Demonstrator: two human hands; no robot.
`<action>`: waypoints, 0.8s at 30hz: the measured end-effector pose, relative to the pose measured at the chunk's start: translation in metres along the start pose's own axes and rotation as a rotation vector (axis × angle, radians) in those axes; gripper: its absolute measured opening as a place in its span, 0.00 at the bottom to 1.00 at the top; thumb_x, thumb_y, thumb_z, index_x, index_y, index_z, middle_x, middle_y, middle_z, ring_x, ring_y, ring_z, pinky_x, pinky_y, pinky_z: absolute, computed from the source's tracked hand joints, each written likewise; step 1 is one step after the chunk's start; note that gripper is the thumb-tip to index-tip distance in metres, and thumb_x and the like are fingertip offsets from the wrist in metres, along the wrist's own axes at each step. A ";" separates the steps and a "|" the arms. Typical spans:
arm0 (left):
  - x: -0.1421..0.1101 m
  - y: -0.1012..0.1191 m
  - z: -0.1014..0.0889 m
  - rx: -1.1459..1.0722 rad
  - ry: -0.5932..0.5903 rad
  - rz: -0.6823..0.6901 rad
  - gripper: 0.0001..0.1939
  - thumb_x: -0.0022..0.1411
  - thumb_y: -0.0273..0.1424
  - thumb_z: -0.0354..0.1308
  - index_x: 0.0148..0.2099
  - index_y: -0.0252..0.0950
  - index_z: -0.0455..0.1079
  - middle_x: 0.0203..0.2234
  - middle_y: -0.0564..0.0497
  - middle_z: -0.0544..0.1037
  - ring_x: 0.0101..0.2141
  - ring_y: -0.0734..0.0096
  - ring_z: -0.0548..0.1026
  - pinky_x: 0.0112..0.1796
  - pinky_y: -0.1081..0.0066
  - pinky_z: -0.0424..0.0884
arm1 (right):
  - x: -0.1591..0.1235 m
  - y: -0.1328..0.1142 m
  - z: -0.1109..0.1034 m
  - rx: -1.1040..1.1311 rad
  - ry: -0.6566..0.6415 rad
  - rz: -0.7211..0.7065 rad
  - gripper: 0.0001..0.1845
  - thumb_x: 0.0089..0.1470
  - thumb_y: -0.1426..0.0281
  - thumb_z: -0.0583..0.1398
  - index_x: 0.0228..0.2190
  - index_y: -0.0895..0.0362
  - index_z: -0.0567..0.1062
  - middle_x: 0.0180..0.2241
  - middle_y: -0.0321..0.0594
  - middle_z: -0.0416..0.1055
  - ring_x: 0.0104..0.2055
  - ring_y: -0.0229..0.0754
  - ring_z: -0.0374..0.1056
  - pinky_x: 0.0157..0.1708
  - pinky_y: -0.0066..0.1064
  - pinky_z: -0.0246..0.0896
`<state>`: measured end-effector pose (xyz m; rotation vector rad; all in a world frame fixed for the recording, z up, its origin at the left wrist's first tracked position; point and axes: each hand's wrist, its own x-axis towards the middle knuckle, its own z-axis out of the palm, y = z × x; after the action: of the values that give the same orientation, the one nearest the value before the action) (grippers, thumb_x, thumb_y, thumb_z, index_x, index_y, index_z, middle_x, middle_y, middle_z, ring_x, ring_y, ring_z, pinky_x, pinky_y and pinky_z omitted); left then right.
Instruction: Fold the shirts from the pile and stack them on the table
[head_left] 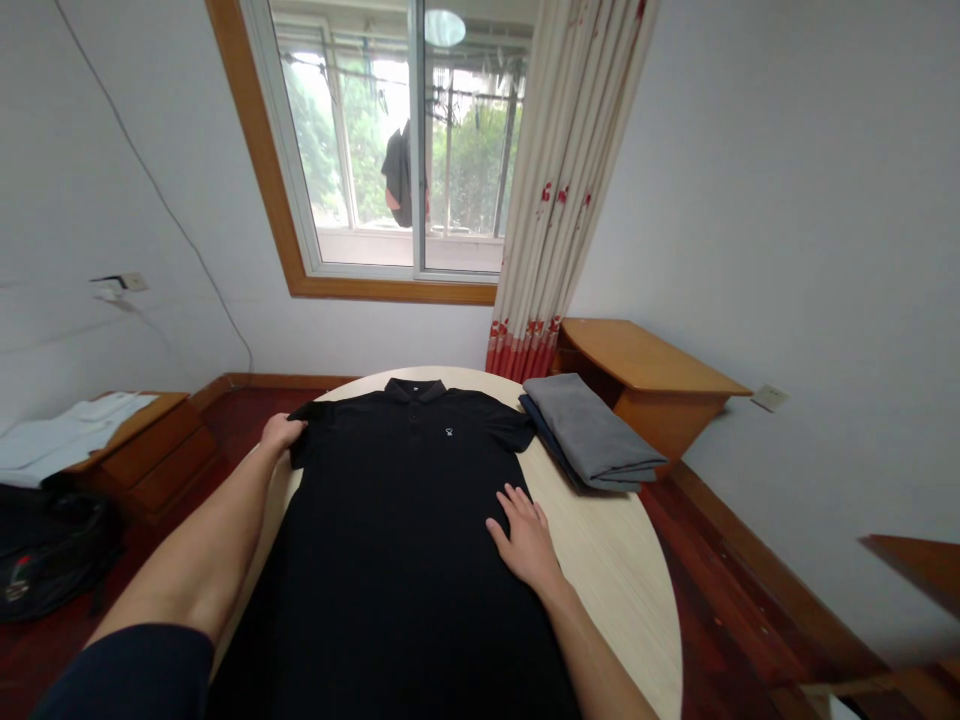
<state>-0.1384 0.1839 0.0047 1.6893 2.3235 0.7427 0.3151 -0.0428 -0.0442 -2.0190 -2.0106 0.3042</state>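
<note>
A black polo shirt point(405, 520) lies spread front side up, its collar at the far end and a small white logo on the chest. At the sleeve on the left, my left hand point(283, 432) is closed on the sleeve's edge. My right hand point(525, 535) rests on the shirt's right side with its fingers spread, holding nothing. Beneath the shirt is a round pale wooden table point(637, 570). The shirt's lower end runs out of view at the bottom.
Folded grey and dark clothes point(592, 435) are stacked at the table's right rim. A wooden desk point(645, 360) stands behind them by the curtain point(562, 190). On the left are a low cabinet point(161, 440) with papers and a black bag point(52, 550) on the floor.
</note>
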 end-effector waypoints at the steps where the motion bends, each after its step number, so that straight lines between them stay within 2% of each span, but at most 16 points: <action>1: 0.000 0.007 -0.002 -0.005 0.002 -0.024 0.11 0.59 0.29 0.58 0.40 0.24 0.72 0.34 0.36 0.81 0.36 0.54 0.79 0.36 0.65 0.73 | 0.000 0.000 0.000 -0.001 -0.001 0.000 0.31 0.65 0.59 0.50 0.65 0.59 0.64 0.69 0.46 0.52 0.72 0.51 0.45 0.69 0.48 0.39; 4: -0.006 0.031 -0.004 -0.018 0.053 -0.054 0.17 0.60 0.28 0.58 0.51 0.25 0.70 0.46 0.35 0.80 0.45 0.52 0.78 0.43 0.64 0.73 | 0.000 0.000 0.000 0.001 -0.005 -0.003 0.31 0.64 0.59 0.51 0.64 0.57 0.64 0.69 0.45 0.52 0.72 0.51 0.45 0.69 0.48 0.39; 6: -0.017 0.047 0.000 -0.044 0.073 0.039 0.21 0.61 0.30 0.58 0.56 0.30 0.69 0.50 0.38 0.78 0.49 0.54 0.76 0.48 0.64 0.71 | 0.000 0.001 0.000 0.007 -0.005 -0.009 0.31 0.64 0.59 0.51 0.64 0.57 0.65 0.69 0.45 0.52 0.72 0.51 0.45 0.69 0.48 0.40; 9: -0.039 0.065 0.013 -0.055 -0.020 0.291 0.23 0.61 0.37 0.60 0.58 0.36 0.70 0.53 0.45 0.78 0.49 0.57 0.76 0.50 0.65 0.71 | 0.001 0.003 0.001 0.010 -0.007 -0.015 0.31 0.64 0.58 0.51 0.64 0.58 0.65 0.69 0.45 0.52 0.72 0.51 0.45 0.69 0.47 0.39; 12: -0.055 0.066 0.028 0.062 -0.158 0.385 0.25 0.64 0.45 0.55 0.58 0.38 0.72 0.54 0.46 0.77 0.51 0.56 0.76 0.52 0.65 0.70 | 0.001 0.003 0.002 0.007 -0.011 -0.011 0.31 0.64 0.59 0.51 0.64 0.58 0.65 0.70 0.45 0.52 0.72 0.51 0.46 0.69 0.47 0.39; 17: -0.055 0.051 0.053 0.218 -0.242 0.379 0.32 0.67 0.50 0.48 0.64 0.34 0.66 0.67 0.40 0.63 0.65 0.52 0.61 0.62 0.58 0.58 | 0.001 0.003 0.002 -0.001 -0.009 -0.015 0.31 0.64 0.59 0.51 0.64 0.58 0.65 0.70 0.45 0.52 0.72 0.51 0.45 0.69 0.47 0.39; 20: -0.043 0.045 0.066 0.236 -0.276 0.309 0.35 0.66 0.52 0.47 0.66 0.36 0.64 0.69 0.39 0.58 0.67 0.48 0.57 0.62 0.49 0.56 | 0.001 0.003 0.001 0.002 -0.006 -0.018 0.31 0.64 0.59 0.51 0.64 0.58 0.65 0.69 0.45 0.52 0.72 0.51 0.45 0.69 0.47 0.39; 24: -0.016 0.044 0.076 0.235 -0.255 0.220 0.32 0.68 0.48 0.46 0.67 0.38 0.63 0.70 0.38 0.55 0.67 0.44 0.55 0.61 0.41 0.55 | 0.001 0.004 0.002 0.012 -0.006 -0.015 0.31 0.64 0.58 0.51 0.64 0.56 0.65 0.69 0.44 0.52 0.72 0.51 0.46 0.69 0.48 0.39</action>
<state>-0.0639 0.2013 -0.0416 2.0281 2.1395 0.2701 0.3179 -0.0416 -0.0471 -1.9969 -2.0221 0.3184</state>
